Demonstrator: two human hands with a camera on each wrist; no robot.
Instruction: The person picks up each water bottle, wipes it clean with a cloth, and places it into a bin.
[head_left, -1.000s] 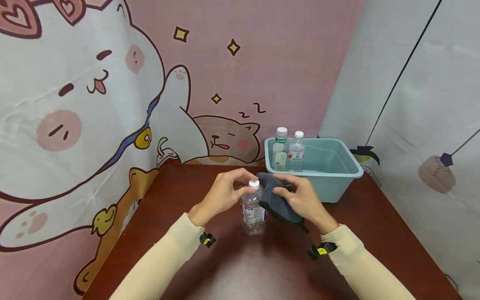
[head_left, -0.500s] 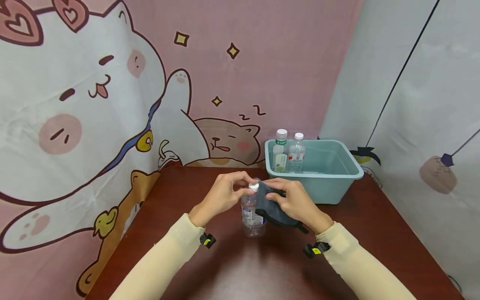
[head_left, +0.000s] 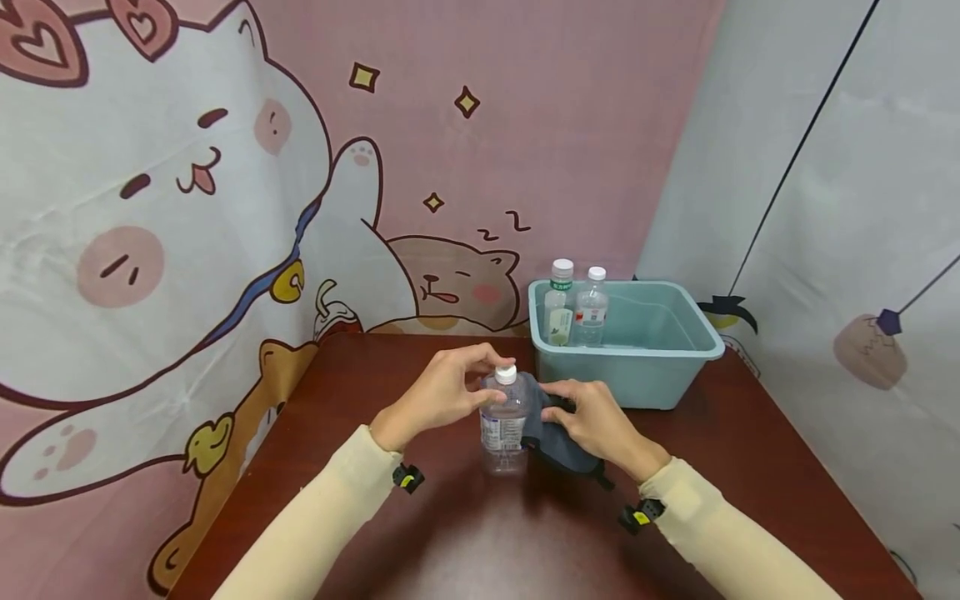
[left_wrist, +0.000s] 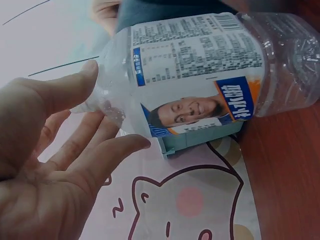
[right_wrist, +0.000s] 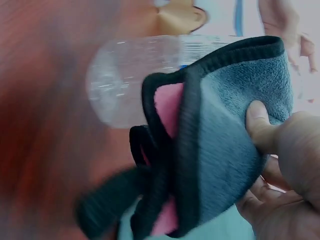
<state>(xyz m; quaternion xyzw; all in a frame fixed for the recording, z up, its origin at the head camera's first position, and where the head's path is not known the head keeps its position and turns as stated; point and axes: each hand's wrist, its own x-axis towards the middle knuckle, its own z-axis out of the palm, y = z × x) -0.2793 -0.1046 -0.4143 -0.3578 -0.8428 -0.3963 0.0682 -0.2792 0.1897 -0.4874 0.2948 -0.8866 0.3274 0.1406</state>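
A clear plastic bottle (head_left: 504, 433) with a white cap (head_left: 506, 374) stands upright on the table, its printed label turned outward. My left hand (head_left: 444, 390) holds it near the top, the thumb at the shoulder and fingertips by the cap. In the left wrist view, thumb and fingers of the left hand (left_wrist: 65, 135) lie around the neck end of the bottle (left_wrist: 195, 75). My right hand (head_left: 596, 421) pinches a folded grey cleaning cloth (head_left: 558, 442) against the bottle's right side. Black trim and a pink inner face show on the cloth (right_wrist: 235, 135) in the right wrist view.
A light blue plastic bin (head_left: 630, 358) stands at the back right of the dark red-brown table (head_left: 360, 517). Inside it, at the left end, are two clear bottles, one with a green-and-white label (head_left: 559, 312) and one behind its right (head_left: 591, 312). Cartoon-printed cloth walls surround the table.
My right hand has brought the cloth from beside the cap down along the bottle's right side. The left hand stays at the bottle's top, and the bottle keeps its place.
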